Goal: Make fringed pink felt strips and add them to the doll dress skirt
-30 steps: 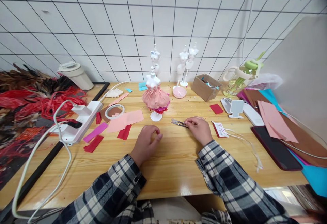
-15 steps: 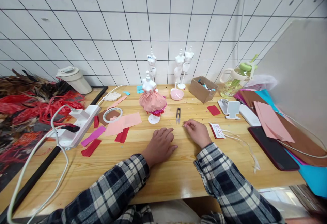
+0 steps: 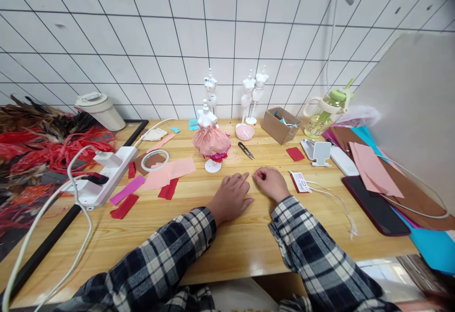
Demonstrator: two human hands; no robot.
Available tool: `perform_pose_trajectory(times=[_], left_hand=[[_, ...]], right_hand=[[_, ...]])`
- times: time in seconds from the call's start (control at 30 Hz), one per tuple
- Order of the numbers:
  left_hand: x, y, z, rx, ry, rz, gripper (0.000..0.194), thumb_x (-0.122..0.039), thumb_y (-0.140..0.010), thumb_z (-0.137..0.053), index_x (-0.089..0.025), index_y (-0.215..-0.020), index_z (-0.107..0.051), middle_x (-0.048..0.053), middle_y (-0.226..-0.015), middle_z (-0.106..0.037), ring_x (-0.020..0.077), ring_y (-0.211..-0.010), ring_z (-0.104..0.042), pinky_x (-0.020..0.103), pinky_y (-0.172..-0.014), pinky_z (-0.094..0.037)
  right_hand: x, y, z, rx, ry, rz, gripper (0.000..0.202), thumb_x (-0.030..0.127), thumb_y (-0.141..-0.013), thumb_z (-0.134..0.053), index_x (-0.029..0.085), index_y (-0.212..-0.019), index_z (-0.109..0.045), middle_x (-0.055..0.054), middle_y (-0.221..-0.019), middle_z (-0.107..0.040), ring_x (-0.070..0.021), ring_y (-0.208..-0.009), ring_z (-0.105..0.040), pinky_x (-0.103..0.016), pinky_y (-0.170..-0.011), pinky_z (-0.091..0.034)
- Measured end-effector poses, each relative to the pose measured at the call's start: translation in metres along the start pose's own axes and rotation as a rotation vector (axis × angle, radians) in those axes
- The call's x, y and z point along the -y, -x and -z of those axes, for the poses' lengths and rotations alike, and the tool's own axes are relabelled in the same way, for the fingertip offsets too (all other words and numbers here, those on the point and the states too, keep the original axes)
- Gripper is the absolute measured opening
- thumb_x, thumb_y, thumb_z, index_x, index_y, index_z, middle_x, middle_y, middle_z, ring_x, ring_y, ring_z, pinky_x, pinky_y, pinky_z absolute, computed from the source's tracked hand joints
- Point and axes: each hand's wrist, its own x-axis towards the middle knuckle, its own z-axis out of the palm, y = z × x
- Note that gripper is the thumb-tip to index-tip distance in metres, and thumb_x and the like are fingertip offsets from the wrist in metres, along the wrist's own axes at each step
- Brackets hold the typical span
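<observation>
My left hand (image 3: 232, 196) lies palm down on the wooden table, fingers stretched out and forefinger reaching toward the right hand. Beside it, the thumb and fingertips of my right hand (image 3: 270, 181) are pinched together low over the wood; whatever they hold is too small or hidden. Just beyond both hands, a pair of thread snips (image 3: 246, 150) rests at a slant. Past the left hand stands a small white dress form (image 3: 206, 115) wearing a gathered pink paper skirt (image 3: 211, 142) with magenta and red layers underneath.
Paper strips (image 3: 177, 169) and a tape roll (image 3: 155, 160) lie left, near a power strip (image 3: 106, 179). Behind are more dress forms (image 3: 261, 82), a pink bowl (image 3: 245, 132) and a cardboard box (image 3: 279, 129). At right are a labelled packet (image 3: 300, 182), phone (image 3: 375, 207) and bottle (image 3: 318, 120).
The thread snips have swung from pointing at me to a slant and sit slightly farther away. My left hand has shifted right, closer to my right hand, which stays pinched.
</observation>
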Motion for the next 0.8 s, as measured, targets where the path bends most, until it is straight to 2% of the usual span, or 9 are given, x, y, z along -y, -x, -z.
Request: perform_pose_trajectory(times=[0.1,0.27,0.4,0.47,0.57,0.63,0.7,0.8], left_hand=[[-0.001,-0.002,-0.001,0.033,-0.025,-0.028,0.032,-0.041,-0.089,-0.047,-0.017,-0.108,-0.055,0.011,-0.141,-0.048,0.029,-0.12,-0.043,0.046,-0.092,-0.033],[-0.001,-0.002,0.0,0.055,-0.012,0.022,0.035,-0.045,-0.09,-0.044,-0.017,-0.109,-0.055,0.008,-0.141,-0.048,0.028,-0.113,-0.045,0.045,-0.088,-0.034],[0.003,0.0,0.0,0.066,0.063,0.036,0.032,-0.043,-0.089,-0.047,-0.019,-0.106,-0.057,0.006,-0.142,-0.048,0.027,-0.112,-0.046,0.044,-0.09,-0.033],[0.005,0.001,-0.001,0.068,0.095,0.041,0.034,-0.043,-0.088,-0.048,-0.019,-0.11,-0.056,0.008,-0.14,-0.05,0.0273,-0.113,-0.045,0.044,-0.091,-0.033],[0.007,0.001,-0.002,0.062,0.119,0.049,0.042,-0.044,-0.088,-0.049,-0.018,-0.12,-0.052,0.01,-0.133,-0.055,0.0275,-0.113,-0.046,0.044,-0.091,-0.033],[0.007,0.001,-0.004,0.057,0.121,0.044,0.042,-0.045,-0.088,-0.049,-0.017,-0.119,-0.053,0.01,-0.134,-0.054,0.0276,-0.113,-0.046,0.044,-0.091,-0.033],[0.006,0.002,-0.005,0.05,0.114,0.029,0.037,-0.045,-0.088,-0.049,-0.018,-0.111,-0.055,0.009,-0.14,-0.049,0.0279,-0.115,-0.044,0.044,-0.092,-0.032],[0.006,0.003,-0.005,0.044,0.109,0.01,0.031,-0.045,-0.088,-0.049,-0.019,-0.103,-0.056,0.007,-0.145,-0.045,0.0282,-0.117,-0.043,0.045,-0.092,-0.033]], right_hand=[[0.001,0.001,0.0,-0.009,0.009,-0.011,0.017,0.031,-0.079,-0.056,0.02,-0.069,-0.065,-0.001,-0.069,-0.063,-0.0145,-0.068,-0.052,-0.026,-0.064,-0.034],[-0.002,0.002,0.0,-0.004,-0.043,-0.061,0.019,0.035,-0.078,-0.058,0.02,-0.072,-0.069,-0.002,-0.072,-0.067,-0.0147,-0.069,-0.056,-0.025,-0.063,-0.038],[-0.008,0.011,0.002,0.021,-0.187,-0.065,0.026,0.042,-0.078,-0.06,0.021,-0.086,-0.074,-0.004,-0.085,-0.072,-0.0172,-0.077,-0.063,-0.027,-0.071,-0.045],[-0.012,0.017,0.005,-0.03,-0.196,-0.091,0.031,0.042,-0.079,-0.059,0.022,-0.098,-0.073,-0.004,-0.086,-0.072,-0.0177,-0.078,-0.064,-0.028,-0.073,-0.047],[-0.017,0.024,0.013,-0.187,-0.103,-0.155,0.035,0.037,-0.082,-0.055,0.022,-0.112,-0.068,-0.003,-0.085,-0.071,-0.0173,-0.076,-0.062,-0.03,-0.073,-0.046],[-0.016,0.03,0.018,-0.245,-0.038,-0.117,0.035,0.034,-0.084,-0.053,0.022,-0.113,-0.067,-0.003,-0.087,-0.07,-0.0172,-0.077,-0.06,-0.031,-0.075,-0.045],[-0.011,0.035,0.022,-0.261,0.031,-0.011,0.033,0.032,-0.087,-0.049,0.021,-0.113,-0.066,-0.005,-0.091,-0.069,-0.0183,-0.082,-0.058,-0.031,-0.08,-0.044],[0.005,0.041,0.022,-0.182,0.172,0.152,0.035,0.025,-0.09,-0.044,0.024,-0.118,-0.065,-0.006,-0.096,-0.066,-0.02,-0.09,-0.055,-0.031,-0.084,-0.04]])
